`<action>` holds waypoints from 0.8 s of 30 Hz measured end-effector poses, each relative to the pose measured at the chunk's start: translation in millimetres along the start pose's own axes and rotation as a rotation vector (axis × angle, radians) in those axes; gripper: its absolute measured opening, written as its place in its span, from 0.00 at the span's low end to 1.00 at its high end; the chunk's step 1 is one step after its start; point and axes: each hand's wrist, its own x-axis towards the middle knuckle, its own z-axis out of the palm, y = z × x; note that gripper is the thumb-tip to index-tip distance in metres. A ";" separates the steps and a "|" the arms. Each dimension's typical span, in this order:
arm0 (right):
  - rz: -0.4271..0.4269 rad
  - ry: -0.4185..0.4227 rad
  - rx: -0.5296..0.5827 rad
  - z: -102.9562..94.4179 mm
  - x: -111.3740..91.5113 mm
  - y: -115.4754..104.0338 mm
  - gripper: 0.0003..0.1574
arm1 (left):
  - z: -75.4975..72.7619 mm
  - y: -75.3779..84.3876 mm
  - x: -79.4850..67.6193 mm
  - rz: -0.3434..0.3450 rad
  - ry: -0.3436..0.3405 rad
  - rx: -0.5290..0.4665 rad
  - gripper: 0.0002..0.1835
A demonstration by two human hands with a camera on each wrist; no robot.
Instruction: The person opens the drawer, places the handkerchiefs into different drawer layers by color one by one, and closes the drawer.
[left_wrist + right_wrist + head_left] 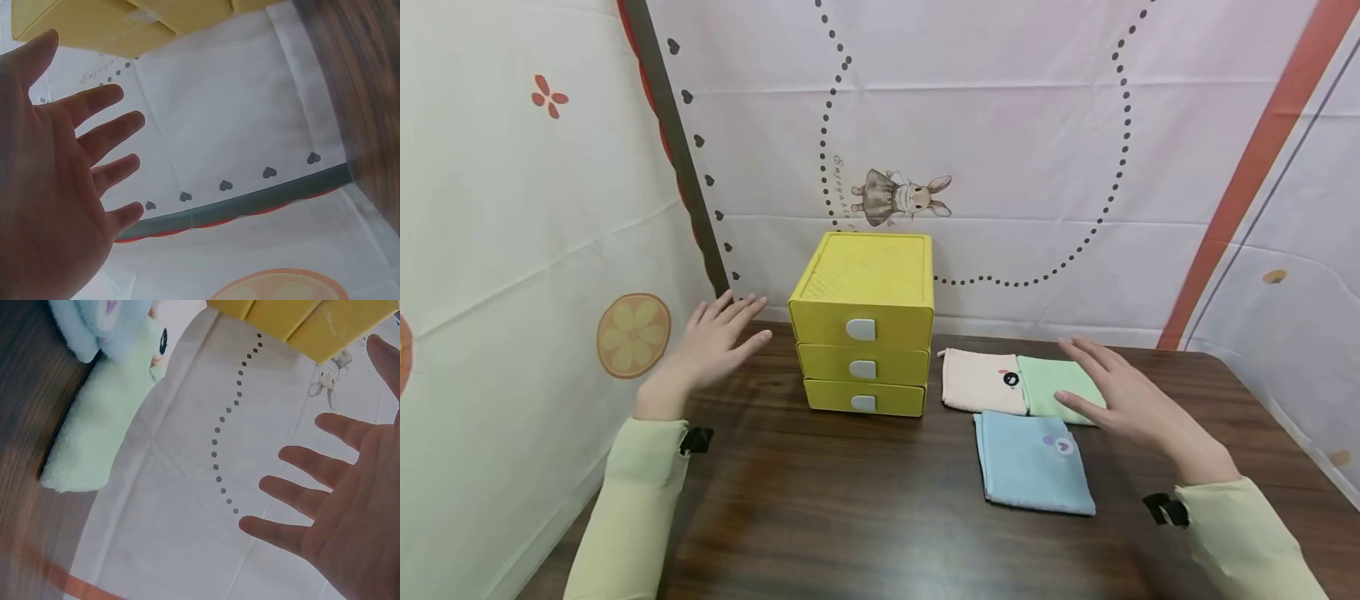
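Note:
My left hand is held up to the left of a yellow drawer box, fingers spread and nothing in it. The box has three drawers with pale tab handles, all pushed in. To its right lie three folded towels: a pink towel, a green towel beside it and a blue towel in front. My right hand hovers at the right of the towels, overlapping the green one's edge in the head view. In the right wrist view its fingers are spread, holding nothing.
Everything stands on a dark brown wooden table. A printed cloth with a rabbit picture and dotted lines hangs right behind the box. Another hanging cloth closes off the left side, and a third the right.

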 end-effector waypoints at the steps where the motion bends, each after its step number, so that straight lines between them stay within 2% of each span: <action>1: -0.003 0.006 0.005 -0.3 0.4 -1.3 0.49 | -1.0 0.4 0.6 0.000 0.000 -0.003 0.37; 11: -0.016 -0.003 0.012 -1.5 10.1 -12.4 0.47 | -12.0 4.2 7.5 0.043 0.043 -0.001 0.36; 24: -0.033 0.010 0.040 1.1 21.4 -29.1 0.45 | -25.3 10.6 23.8 0.094 0.065 -0.008 0.34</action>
